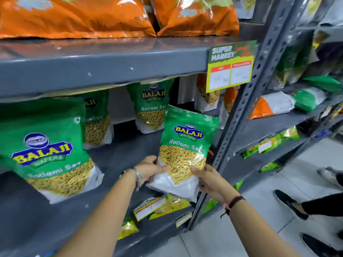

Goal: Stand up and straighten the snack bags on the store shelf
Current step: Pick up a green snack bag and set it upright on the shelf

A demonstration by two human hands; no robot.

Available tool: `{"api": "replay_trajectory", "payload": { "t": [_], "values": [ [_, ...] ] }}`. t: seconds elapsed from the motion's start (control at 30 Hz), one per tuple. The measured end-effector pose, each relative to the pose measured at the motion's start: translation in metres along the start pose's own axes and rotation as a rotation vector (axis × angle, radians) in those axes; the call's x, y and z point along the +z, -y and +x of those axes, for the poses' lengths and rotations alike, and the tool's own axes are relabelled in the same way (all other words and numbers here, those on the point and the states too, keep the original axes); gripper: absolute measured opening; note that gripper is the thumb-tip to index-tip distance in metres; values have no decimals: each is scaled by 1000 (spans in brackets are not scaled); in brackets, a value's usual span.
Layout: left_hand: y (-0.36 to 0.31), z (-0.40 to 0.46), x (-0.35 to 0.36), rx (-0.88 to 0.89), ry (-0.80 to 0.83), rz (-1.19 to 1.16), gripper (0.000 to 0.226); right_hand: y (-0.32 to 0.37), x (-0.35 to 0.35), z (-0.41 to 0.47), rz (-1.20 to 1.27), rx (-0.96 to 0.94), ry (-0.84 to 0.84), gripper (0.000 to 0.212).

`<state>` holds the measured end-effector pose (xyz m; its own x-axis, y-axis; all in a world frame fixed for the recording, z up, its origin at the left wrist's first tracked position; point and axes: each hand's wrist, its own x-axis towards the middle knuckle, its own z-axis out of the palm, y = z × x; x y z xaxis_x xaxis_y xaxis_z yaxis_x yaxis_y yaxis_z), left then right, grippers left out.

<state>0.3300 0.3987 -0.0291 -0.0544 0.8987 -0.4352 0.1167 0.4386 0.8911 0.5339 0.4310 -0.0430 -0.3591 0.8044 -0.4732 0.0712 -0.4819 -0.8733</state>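
I hold a green and white Ratlami Sev bag [185, 145] upright, tilted slightly right, in front of the grey shelf [128, 154]. My left hand [150, 168] grips its lower left edge and my right hand [209, 179] grips its lower right corner. Its bottom hangs past the shelf's front edge. Three more of the same bags stand on the shelf: a large near one at the left [46, 145], one behind it [97, 119], and one at the back [152, 106].
Orange bags [111, 15] lie on the shelf above, whose edge carries a price tag [230, 67]. A perforated grey upright [241, 112] stands right of the held bag. Yellow-green packets [167, 206] sit on the shelf below. Someone's black shoes [289, 203] are on the floor at right.
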Motion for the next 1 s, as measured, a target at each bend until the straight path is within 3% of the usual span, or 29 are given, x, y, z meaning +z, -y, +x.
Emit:
{"api": "replay_trajectory", "payload": {
  "t": [0.1,0.27,0.6,1.0],
  "values": [
    [10,-33,15,74,-58,7,29,-9,-2,-29,31,-82,14,57],
    [11,-80,34,186,-156,-7,57,-14,-4,-63,-17,-273,52,39],
    [10,-88,27,291,-289,43,51,-2,0,-62,-110,-469,142,43],
    [5,-27,-30,292,-706,107,67,50,62,50,-313,-565,209,42]
  ]
}}
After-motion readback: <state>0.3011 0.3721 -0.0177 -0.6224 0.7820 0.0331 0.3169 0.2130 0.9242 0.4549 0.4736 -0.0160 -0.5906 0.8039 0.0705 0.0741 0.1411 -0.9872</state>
